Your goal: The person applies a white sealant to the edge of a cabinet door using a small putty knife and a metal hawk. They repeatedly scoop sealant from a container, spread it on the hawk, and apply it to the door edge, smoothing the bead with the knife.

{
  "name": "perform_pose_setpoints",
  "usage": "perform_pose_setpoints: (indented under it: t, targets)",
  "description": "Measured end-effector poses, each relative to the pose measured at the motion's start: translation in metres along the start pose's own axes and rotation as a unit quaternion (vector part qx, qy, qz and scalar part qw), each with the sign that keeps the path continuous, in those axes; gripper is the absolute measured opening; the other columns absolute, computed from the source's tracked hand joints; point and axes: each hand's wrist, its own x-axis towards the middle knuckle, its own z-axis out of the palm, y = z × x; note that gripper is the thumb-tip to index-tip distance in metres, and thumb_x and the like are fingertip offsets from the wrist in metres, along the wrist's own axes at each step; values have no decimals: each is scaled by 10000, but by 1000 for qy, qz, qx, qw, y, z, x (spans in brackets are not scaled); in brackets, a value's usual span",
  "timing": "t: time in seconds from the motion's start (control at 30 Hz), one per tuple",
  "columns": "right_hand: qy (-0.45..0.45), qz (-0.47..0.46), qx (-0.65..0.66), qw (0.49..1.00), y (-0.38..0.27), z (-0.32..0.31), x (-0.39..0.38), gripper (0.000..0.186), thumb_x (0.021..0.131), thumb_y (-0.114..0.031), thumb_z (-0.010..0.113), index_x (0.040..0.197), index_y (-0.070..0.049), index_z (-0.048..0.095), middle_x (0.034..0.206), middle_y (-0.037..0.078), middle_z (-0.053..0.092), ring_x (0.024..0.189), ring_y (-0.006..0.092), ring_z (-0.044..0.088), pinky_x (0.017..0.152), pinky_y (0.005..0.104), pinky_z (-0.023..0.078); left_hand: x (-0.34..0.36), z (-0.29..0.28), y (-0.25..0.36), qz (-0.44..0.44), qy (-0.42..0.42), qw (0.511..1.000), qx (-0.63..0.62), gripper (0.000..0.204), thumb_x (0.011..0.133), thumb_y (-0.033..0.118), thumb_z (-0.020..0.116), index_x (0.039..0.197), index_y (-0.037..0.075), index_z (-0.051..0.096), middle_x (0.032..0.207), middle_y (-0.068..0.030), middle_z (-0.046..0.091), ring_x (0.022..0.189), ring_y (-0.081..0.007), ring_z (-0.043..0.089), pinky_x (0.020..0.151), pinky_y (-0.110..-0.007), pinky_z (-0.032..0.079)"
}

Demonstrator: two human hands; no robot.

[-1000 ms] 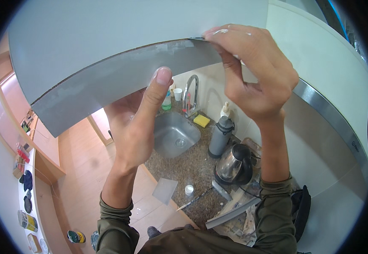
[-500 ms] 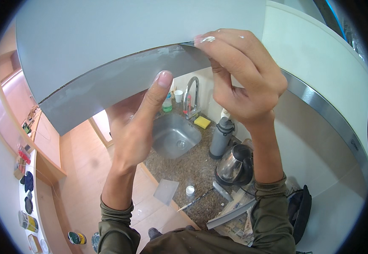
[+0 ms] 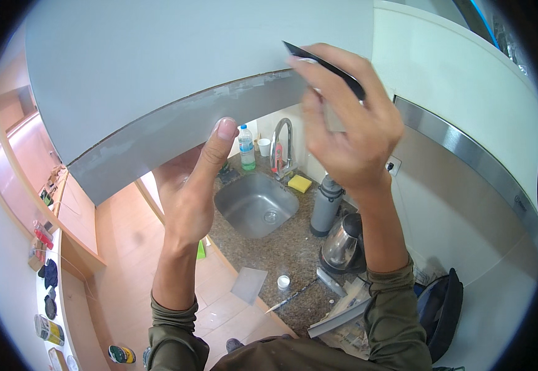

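My right hand (image 3: 358,127) is raised in front of a light grey cabinet front (image 3: 188,49), slightly blurred. A thin, flat, black scraper blade (image 3: 337,73) is pinched between its fingers, pointed corner up and to the left. White paste marks a finger. Along the bottom of the cabinet front runs a darker grey strip (image 3: 133,139), with pale smears on it and a rough, dark seam above. My left hand (image 3: 188,198) grips the strip's lower edge, thumb in front and the other fingers mostly hidden behind it.
Below lies a speckled countertop (image 3: 238,250) with a steel sink (image 3: 256,207), tap (image 3: 279,148), yellow sponge (image 3: 299,183), grey flask (image 3: 326,207) and kettle (image 3: 343,241). A small white pot (image 3: 283,282) and a translucent sheet (image 3: 249,284) are near its front edge. Cans stand at left.
My right hand has come away from the seam and tilted, bringing the black blade into plain sight. My left hand keeps its grip on the strip. The view has shifted slightly.
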Motion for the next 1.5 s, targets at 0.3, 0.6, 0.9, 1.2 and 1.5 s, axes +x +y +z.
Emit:
perform_pose_setpoints:
  t: [0.3,0.6,0.9,1.2,1.5]
  targets:
    - [-55,-69,-26,996,-3,1,17,237,704,29,786,929,-40,748,952,66,705,778,201,690,659,284,554,-1,4,7,-34,6,999,-7,409,880,226,773,1161,-20,606,1090,-125,627,1010,-202,602,866,-339,504]
    - [-92,-105,-65,988,-9,-4,27,198,703,17,786,888,-28,732,928,69,704,769,214,690,653,287,552,0,8,8,-1,3,1000,-22,261,905,84,710,1139,27,609,1029,-111,668,909,-203,663,847,-384,560]
    - [-54,-35,2,998,-4,-1,19,191,693,40,786,870,-6,731,902,86,703,772,183,687,663,263,548,2,7,6,10,3,1000,-16,264,887,90,736,1110,12,619,1006,-107,676,899,-213,674,852,-376,556]
    - [-61,-101,-64,991,-13,6,19,230,656,-22,774,869,-21,688,913,75,661,760,220,662,632,307,537,3,3,7,-5,-4,1000,-16,283,876,137,758,1096,3,643,993,-108,691,897,-203,677,866,-350,540]
    - [-23,-5,-54,998,3,4,7,195,683,-31,754,842,-18,643,888,87,630,736,239,645,597,331,521,1,3,17,-42,-15,999,14,331,887,199,756,1081,-50,656,1041,-151,675,988,-210,627,902,-347,485]
